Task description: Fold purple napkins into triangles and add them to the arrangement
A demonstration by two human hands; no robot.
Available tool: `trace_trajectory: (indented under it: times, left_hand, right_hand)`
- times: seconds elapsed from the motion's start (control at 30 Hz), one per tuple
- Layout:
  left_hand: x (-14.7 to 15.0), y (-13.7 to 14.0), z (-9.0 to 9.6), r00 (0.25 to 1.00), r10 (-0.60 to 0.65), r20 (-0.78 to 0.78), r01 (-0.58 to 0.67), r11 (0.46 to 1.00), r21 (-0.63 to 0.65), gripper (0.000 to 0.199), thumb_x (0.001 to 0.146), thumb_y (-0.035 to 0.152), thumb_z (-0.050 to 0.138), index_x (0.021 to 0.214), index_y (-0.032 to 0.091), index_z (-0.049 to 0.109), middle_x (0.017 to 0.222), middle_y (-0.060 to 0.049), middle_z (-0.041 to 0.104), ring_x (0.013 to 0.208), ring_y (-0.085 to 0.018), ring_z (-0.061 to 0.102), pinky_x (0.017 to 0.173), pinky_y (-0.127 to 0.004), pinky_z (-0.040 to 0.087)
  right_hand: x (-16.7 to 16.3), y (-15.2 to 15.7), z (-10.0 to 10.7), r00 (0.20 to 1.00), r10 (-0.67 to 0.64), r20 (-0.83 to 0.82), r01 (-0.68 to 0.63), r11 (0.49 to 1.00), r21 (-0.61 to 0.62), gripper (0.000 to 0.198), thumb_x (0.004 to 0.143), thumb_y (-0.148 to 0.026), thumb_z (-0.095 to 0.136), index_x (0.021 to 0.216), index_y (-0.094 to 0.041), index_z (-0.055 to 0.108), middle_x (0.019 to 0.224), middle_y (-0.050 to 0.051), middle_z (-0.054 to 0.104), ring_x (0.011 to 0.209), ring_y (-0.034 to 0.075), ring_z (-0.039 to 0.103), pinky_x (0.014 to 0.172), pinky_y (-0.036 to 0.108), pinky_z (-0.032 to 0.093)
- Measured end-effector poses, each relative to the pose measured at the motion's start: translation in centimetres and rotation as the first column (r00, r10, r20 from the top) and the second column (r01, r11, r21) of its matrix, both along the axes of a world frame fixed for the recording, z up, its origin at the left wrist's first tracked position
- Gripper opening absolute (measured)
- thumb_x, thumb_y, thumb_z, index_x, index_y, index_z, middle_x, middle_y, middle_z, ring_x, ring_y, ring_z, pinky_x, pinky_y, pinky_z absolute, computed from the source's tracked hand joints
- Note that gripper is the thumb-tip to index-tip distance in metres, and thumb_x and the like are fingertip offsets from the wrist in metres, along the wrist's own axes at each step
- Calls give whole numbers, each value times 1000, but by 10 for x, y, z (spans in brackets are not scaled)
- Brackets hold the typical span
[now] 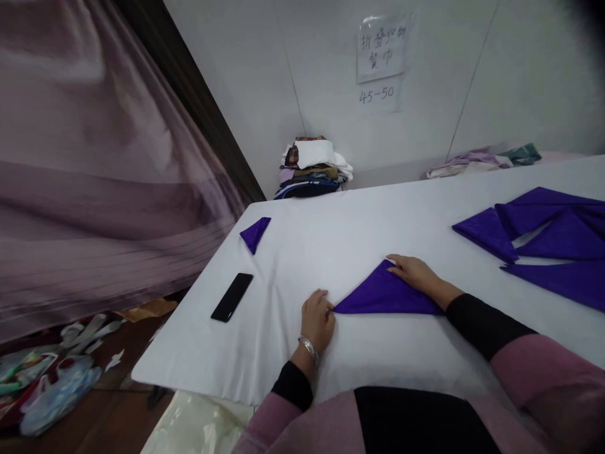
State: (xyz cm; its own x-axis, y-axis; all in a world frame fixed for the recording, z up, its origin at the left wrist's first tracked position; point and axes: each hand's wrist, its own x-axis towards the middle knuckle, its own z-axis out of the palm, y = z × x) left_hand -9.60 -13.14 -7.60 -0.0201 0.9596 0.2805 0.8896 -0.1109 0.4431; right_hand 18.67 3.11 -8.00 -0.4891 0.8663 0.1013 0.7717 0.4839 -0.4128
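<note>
A purple napkin (387,293) lies on the white-covered table (293,252) in front of me, folded into a triangle with its long edge towards me. At its left corner my left hand (318,320), a silver bracelet on the wrist, is closed with the fingertips pinching the tip. My right hand (410,271) holds the top point between thumb and fingers, and its forearm covers the right corner. Farther right, several more purple napkins (534,221) lie folded and overlapping. One small folded purple napkin (256,234) rests near the table's far left corner.
A black phone (232,297) lies on the table's left side. Behind the table stands a pile of folded clothes (312,167), with more cloth (482,159) farther right. Paper signs (380,60) hang on the wall. A pink curtain (104,145) and plastic bags (57,391) are at left.
</note>
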Motion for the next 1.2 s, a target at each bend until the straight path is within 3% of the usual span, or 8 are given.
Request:
trace_trajectory:
  times: [0.3, 0.43, 0.5, 0.6, 0.7, 0.8, 1.0, 1.2]
  left_hand:
    - [-5, -2, 0, 998, 55, -26, -54, 998, 12, 20, 65, 4, 52, 75, 20, 59, 120, -10, 56, 118, -28, 47, 95, -51, 39]
    - [-7, 1, 10, 992, 129, -17, -127, 989, 77, 19, 66, 2, 50, 72, 19, 57, 118, -12, 56, 115, -29, 49, 93, -50, 41]
    - [4, 4, 19, 997, 83, -3, -82, 988, 134, 21, 68, 3, 49, 79, 19, 57, 120, -11, 55, 117, -27, 47, 95, -49, 40]
    - [36, 13, 34, 995, -97, -20, 99, 985, 141, 22, 76, 10, 50, 93, 21, 57, 126, -9, 52, 123, -25, 41, 102, -49, 33]
    - [76, 28, 42, 954, -290, -73, 293, 956, 32, 27, 83, 21, 48, 110, 23, 54, 133, -7, 48, 128, -24, 36, 107, -51, 25]
    - [105, 48, 38, 901, -410, -139, 402, 912, -82, 39, 86, 33, 46, 123, 21, 47, 138, -10, 42, 133, -26, 29, 110, -52, 19]
    - [118, 69, 11, 871, -458, -174, 413, 877, -245, 72, 85, 60, 34, 135, 7, 35, 145, -18, 30, 136, -29, 18, 112, -49, 14]
    - [115, 68, 2, 875, -456, -166, 408, 877, -255, 77, 85, 62, 27, 137, 7, 31, 147, -17, 25, 138, -28, 14, 113, -48, 11]
  right_hand:
    - [1, 3, -1, 1000, 22, -3, -22, 1000, 4, 40, 86, -37, 46, 122, -21, 52, 102, 9, 68, 91, 25, 63, 76, 34, 47]
    - [0, 3, 0, 999, 32, -1, -32, 999, 15, 40, 87, -36, 45, 123, -19, 52, 103, 10, 68, 91, 24, 63, 77, 33, 47]
    - [0, 3, 0, 999, 32, -5, -32, 999, 19, 41, 87, -36, 45, 123, -18, 52, 103, 10, 68, 91, 24, 63, 77, 33, 47]
    - [-1, 2, 1, 999, 35, -10, -35, 999, 27, 41, 87, -35, 46, 122, -16, 53, 105, 12, 67, 93, 24, 63, 78, 33, 47]
    - [-2, 2, 2, 999, 37, -14, -37, 999, 40, 40, 86, -34, 48, 122, -17, 53, 110, 11, 66, 96, 23, 62, 81, 32, 46]
    - [-2, 2, 2, 999, 32, -15, -31, 998, 51, 39, 86, -33, 48, 122, -19, 53, 113, 9, 64, 99, 22, 61, 83, 31, 46]
    - [-3, 0, 5, 1000, 3, -12, -3, 998, 55, 39, 85, -31, 49, 123, -21, 53, 117, 9, 63, 102, 23, 60, 84, 32, 46]
    - [-4, -2, 5, 1000, -14, 5, 13, 999, 45, 41, 87, -33, 47, 124, -18, 51, 118, 11, 62, 102, 24, 60, 84, 33, 46]
